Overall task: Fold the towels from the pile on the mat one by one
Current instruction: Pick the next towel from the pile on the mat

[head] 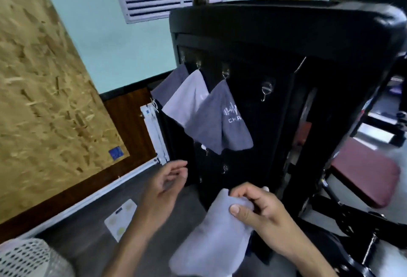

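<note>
Low in the frame, right of centre, the right hand (262, 209) pinches the top edge of a pale lilac towel (211, 239) between thumb and curled fingers, and the cloth hangs down from it. The left hand (164, 185), just left of centre, holds nothing, fingers loosely curled and apart. Above them three towels (two grey, one pale) (204, 111) hang from hooks on a black cabinet (275, 60).

Dim, cool bluish cast. Strong wide-angle bend at edges. Motion blur esp. on left hand (164, 185). Black panel (275, 60) underexposed, detail lost; faint sheen near its top rim.
</note>
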Tool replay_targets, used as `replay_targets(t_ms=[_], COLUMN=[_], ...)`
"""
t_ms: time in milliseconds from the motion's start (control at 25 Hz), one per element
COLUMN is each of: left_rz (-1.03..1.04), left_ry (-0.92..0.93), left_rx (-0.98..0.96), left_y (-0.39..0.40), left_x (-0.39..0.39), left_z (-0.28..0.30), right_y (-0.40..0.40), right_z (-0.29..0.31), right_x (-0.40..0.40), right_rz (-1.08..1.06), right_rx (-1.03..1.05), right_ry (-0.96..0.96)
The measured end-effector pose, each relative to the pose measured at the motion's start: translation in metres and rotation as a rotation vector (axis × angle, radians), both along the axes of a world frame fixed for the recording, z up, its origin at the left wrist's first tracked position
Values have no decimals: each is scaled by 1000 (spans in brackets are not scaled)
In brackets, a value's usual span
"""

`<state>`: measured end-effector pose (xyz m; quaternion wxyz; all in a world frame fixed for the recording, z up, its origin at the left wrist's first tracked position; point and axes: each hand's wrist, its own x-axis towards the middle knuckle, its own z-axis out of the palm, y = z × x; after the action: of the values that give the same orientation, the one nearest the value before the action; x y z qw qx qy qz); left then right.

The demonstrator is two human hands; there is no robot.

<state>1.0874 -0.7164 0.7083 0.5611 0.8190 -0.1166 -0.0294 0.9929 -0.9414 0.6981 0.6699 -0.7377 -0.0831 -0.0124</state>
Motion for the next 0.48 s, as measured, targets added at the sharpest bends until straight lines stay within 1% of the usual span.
replay_targets(t_ms=[160, 240, 360, 440, 480], left_rz=[-209, -280, -339, -320, -294], left_ry=[-46, -136, -234, -299, -304], left_rx=[74, 189, 331, 342, 327], left_y=[-15, -28, -47, -61, -67], left_x=[62, 80, 97, 106, 109], left_z=[16, 23, 22, 14, 10], right_y=[13, 10, -3, -10, -14], right_z=[-1, 1, 7, 9, 9], right_x=[63, 89, 120, 135, 140], right_rz=[-180, -257, -303, -363, -418], right_rx=[39, 36, -99, -158, -221], right_ry=[-42, -87, -174, -206, -214])
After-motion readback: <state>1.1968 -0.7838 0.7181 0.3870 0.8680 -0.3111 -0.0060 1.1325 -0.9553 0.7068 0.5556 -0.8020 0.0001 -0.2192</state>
